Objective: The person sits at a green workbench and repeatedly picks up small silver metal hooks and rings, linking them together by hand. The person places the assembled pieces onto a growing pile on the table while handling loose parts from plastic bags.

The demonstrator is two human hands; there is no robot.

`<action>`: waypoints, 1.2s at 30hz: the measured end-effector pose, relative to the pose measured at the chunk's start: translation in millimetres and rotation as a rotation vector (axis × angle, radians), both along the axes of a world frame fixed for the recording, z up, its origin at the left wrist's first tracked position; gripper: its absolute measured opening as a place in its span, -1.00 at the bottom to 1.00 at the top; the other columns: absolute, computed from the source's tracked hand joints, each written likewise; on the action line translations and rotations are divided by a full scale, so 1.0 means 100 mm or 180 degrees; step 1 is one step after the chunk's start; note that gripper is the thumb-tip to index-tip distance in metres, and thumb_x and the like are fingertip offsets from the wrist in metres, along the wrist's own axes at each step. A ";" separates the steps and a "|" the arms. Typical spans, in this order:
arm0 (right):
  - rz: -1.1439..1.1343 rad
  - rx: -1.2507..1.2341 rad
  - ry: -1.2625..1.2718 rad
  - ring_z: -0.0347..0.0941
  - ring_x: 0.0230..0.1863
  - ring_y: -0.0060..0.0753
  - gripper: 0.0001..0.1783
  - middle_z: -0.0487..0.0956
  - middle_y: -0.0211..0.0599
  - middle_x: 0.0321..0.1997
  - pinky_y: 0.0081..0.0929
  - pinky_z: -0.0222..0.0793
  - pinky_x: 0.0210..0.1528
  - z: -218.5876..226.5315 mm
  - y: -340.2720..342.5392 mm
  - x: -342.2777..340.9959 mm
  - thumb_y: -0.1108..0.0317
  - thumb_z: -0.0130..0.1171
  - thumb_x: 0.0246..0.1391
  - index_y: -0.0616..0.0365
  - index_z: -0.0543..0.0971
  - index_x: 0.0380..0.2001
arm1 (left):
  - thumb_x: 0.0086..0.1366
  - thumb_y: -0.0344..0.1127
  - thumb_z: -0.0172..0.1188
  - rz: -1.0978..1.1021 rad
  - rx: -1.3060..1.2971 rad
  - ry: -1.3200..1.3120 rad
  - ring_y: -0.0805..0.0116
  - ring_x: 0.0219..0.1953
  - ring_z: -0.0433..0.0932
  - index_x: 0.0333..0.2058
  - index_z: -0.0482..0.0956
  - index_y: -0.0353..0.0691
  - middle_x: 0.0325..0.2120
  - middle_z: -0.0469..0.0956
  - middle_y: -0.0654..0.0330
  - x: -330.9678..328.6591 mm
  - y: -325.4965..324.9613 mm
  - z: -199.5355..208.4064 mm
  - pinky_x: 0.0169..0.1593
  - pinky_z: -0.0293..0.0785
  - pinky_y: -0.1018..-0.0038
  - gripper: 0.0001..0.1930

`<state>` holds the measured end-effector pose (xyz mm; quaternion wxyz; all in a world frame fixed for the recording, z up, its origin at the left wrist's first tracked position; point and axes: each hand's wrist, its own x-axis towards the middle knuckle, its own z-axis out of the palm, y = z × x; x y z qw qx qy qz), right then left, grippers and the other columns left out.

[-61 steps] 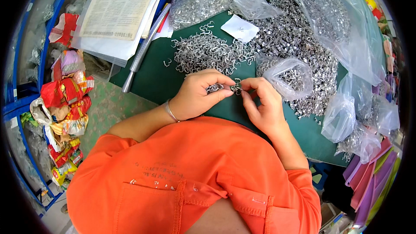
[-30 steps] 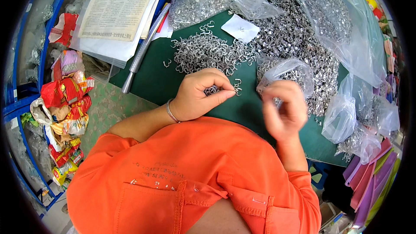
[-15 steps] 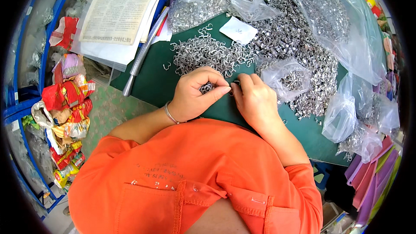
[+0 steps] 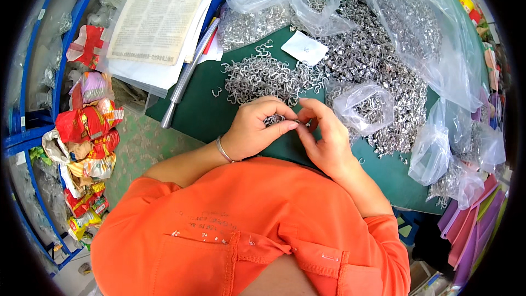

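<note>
The bare left hand (image 4: 249, 130) has its fingers curled around several small silver curved metal hooks (image 4: 274, 119), seemingly to keep a supply within its palm, while its thumb and forefinger pinch together over a tiny metal piece (image 4: 297, 121) at their tips. The bare right hand (image 4: 329, 141) faces it, thumb and forefinger slightly bent and only a little apart at that same piece; whether they grip it cannot be told. Both hands meet over the dark green tabletop (image 4: 204, 111), close to the orange shirt (image 4: 263, 197), probably so that such small work stays near the body. A loose heap of silver S-shaped hooks (image 4: 260, 77) lies just beyond the left hand, likely for easy reach. Beyond the right hand sits a clear plastic bag (image 4: 378, 123) with its mouth spread, perhaps for access, beside a wide heap of shiny silver metal bits (image 4: 405, 85).
</note>
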<state>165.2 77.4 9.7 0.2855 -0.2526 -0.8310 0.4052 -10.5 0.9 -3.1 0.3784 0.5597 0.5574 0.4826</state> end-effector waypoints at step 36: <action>0.0438 0.0405 -0.0114 0.49 -0.32 -0.14 -0.79 0.56 -0.22 -0.34 -0.33 0.44 -0.29 0.04 0.01 0.11 0.62 0.27 -0.18 0.20 0.54 -0.39 | 0.21 -0.55 0.24 0.0527 0.0048 -0.0592 0.48 -0.28 0.52 -0.34 0.56 -0.33 -0.35 0.56 0.20 -0.01 -0.04 0.05 -0.15 0.44 0.55 -0.94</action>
